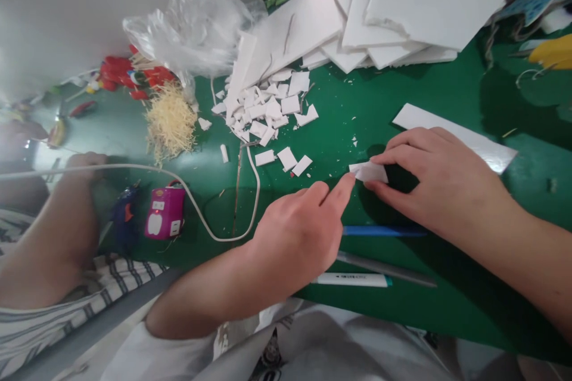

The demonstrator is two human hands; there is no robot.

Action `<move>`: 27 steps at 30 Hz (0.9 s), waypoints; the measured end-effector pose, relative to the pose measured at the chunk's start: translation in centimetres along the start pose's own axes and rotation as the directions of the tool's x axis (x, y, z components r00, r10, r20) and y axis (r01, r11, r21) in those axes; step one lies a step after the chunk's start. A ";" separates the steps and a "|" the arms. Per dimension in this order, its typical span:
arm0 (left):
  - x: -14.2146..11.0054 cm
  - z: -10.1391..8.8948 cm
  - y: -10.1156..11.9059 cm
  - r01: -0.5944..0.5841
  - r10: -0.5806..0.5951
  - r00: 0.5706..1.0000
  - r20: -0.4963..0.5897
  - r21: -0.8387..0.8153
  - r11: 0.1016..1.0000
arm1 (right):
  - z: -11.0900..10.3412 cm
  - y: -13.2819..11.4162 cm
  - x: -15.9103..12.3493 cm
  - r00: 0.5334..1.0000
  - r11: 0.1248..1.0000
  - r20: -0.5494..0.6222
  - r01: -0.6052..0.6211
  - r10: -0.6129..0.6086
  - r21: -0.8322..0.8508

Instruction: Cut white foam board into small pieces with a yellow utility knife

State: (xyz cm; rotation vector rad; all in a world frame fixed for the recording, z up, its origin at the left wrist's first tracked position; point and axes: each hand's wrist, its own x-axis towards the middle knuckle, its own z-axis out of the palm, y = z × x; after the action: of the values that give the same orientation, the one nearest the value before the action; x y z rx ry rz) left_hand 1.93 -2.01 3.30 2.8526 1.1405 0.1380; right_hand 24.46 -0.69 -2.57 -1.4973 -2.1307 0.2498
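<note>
A small white foam board piece is held just above the green table, pinched between the thumb and forefinger of my right hand. My left hand has its fingers curled, with a fingertip against the left end of the same piece; its thumb is largely hidden. Behind my right hand lies a long white foam strip. To the left, a few cut white rectangles rest near a heap of white scraps. Below the hands are a blue stick, a grey strip and a white marker.
Stacked white foam boards and a clear plastic bag stand at the back. A white cable loops across the table near a magenta box. Shredded yellow strands lie leftward. Another person's arm rests at left.
</note>
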 end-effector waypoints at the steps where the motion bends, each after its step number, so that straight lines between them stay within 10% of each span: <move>1: 0.0 0.1 -0.1 0.004 -0.004 1.000 -0.011 -0.019 1.000 | 0.0 0.0 0.0 1.000 1.000 0.003 0.011 -0.011 -0.001; 27: 0.6 0.4 -0.1 -0.010 0.010 1.000 0.025 0.005 1.000 | -0.2 0.1 0.0 0.992 0.990 -0.024 0.121 -0.123 -0.070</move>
State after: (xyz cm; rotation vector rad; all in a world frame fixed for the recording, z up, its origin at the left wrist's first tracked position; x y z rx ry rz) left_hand 2.37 -1.52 2.94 2.8568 1.1239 0.1003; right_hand 24.59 -0.69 -2.44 -1.3922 -2.2186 0.1121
